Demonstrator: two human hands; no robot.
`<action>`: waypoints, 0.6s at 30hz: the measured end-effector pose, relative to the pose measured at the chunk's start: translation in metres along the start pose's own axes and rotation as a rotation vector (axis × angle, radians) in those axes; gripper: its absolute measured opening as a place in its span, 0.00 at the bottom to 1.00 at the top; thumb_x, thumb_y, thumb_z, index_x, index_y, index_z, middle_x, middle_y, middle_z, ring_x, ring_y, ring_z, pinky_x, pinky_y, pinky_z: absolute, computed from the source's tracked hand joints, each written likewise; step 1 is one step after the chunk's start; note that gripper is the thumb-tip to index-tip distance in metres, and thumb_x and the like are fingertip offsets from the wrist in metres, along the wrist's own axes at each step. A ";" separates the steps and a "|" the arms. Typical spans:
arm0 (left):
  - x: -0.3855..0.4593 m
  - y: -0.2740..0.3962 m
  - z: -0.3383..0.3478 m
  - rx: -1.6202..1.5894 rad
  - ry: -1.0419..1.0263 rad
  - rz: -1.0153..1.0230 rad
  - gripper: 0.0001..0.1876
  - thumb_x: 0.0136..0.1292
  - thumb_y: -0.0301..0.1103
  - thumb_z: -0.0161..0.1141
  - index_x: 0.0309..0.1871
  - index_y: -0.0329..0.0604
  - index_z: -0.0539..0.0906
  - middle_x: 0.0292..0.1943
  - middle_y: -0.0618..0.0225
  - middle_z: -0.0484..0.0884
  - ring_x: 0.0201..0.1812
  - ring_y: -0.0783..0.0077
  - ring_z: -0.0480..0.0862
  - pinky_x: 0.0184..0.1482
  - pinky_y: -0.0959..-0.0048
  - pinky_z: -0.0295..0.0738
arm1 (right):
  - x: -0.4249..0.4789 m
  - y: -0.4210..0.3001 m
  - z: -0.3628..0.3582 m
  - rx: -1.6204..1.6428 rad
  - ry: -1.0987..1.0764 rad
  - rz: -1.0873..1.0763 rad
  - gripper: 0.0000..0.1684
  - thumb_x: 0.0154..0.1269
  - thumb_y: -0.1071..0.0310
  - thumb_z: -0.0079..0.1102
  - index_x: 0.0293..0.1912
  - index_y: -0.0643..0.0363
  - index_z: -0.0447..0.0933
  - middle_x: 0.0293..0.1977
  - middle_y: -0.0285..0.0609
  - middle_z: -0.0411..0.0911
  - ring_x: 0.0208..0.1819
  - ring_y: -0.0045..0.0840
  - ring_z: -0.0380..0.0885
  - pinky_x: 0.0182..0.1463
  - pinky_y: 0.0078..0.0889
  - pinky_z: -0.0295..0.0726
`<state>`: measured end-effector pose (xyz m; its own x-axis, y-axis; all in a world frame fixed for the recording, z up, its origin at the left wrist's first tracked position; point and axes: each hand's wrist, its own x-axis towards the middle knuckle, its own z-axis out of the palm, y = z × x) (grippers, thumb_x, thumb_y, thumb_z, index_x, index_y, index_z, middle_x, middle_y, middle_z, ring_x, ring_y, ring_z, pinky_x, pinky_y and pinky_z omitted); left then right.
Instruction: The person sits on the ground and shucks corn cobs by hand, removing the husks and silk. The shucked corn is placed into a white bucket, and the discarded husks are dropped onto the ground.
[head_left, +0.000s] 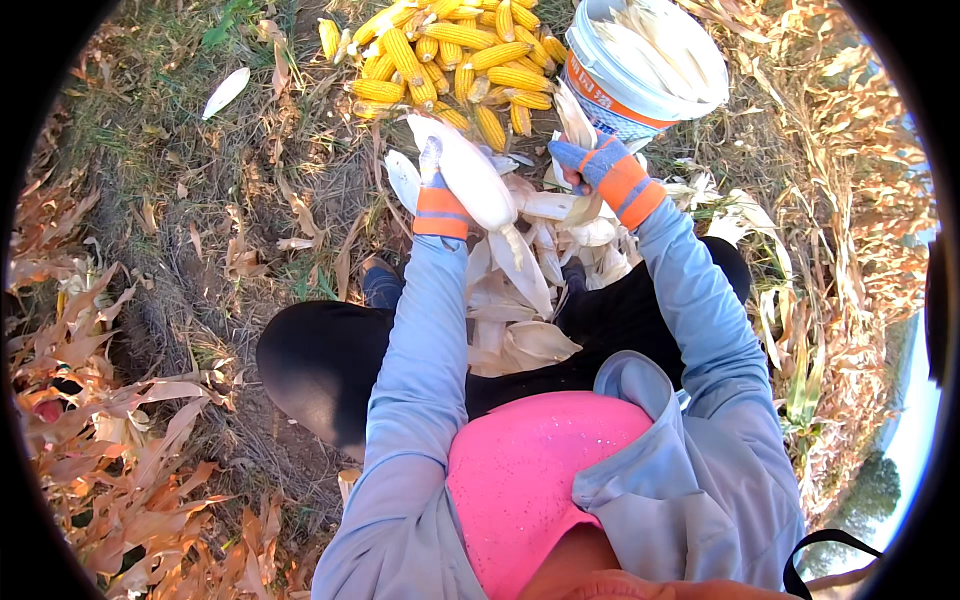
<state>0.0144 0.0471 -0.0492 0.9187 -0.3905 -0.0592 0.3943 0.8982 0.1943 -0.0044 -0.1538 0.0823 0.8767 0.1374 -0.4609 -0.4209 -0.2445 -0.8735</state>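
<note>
My left hand (436, 187), in a grey and orange striped work glove, grips an ear of corn (476, 176) wrapped in pale husk. Its silk end points down toward my lap. To the right, my right hand (609, 174), gloved alike, is closed on dry husk leaves (574, 120) that stick up above the fist. The two hands are apart. Beyond them lies a pile of bare yellow corn cobs (465, 56). A white plastic bucket (581, 45) with an orange label holds husk-covered ears (660, 49). Loose husks (517, 337) are heaped between my feet.
Dry corn stalks and leaves (127, 450) cover the ground at left, with more standing stalks (847, 247) at right. My bent knees (322, 360) flank the husk heap. A single pale husk leaf (226, 93) lies on the grass at far left.
</note>
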 end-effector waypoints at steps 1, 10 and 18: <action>0.006 0.005 -0.018 -0.050 0.018 -0.024 0.27 0.55 0.57 0.49 0.46 0.41 0.71 0.39 0.57 0.76 0.39 0.61 0.76 0.41 0.64 0.74 | 0.009 -0.009 0.006 -0.065 -0.049 0.021 0.13 0.57 0.62 0.56 0.39 0.57 0.68 0.13 0.32 0.67 0.11 0.12 0.62 0.14 0.15 0.61; -0.005 -0.008 0.014 0.284 0.258 -0.035 0.24 0.62 0.53 0.43 0.49 0.41 0.71 0.42 0.58 0.75 0.41 0.64 0.76 0.43 0.67 0.72 | 0.036 0.019 0.050 -0.106 -0.082 -0.162 0.12 0.53 0.63 0.61 0.33 0.58 0.71 0.25 0.33 0.74 0.20 0.11 0.69 0.20 0.14 0.68; -0.002 -0.015 0.050 0.215 0.245 -0.023 0.36 0.59 0.61 0.39 0.55 0.35 0.64 0.51 0.54 0.70 0.49 0.60 0.72 0.50 0.65 0.70 | 0.032 0.027 0.053 -0.178 0.021 -0.329 0.14 0.49 0.61 0.62 0.33 0.61 0.74 0.27 0.41 0.76 0.28 0.21 0.73 0.35 0.24 0.72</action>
<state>0.0055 0.0239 -0.0030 0.8980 -0.3268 -0.2945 0.4252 0.8164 0.3907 -0.0003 -0.1048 0.0354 0.9638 0.2170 -0.1549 -0.0704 -0.3534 -0.9328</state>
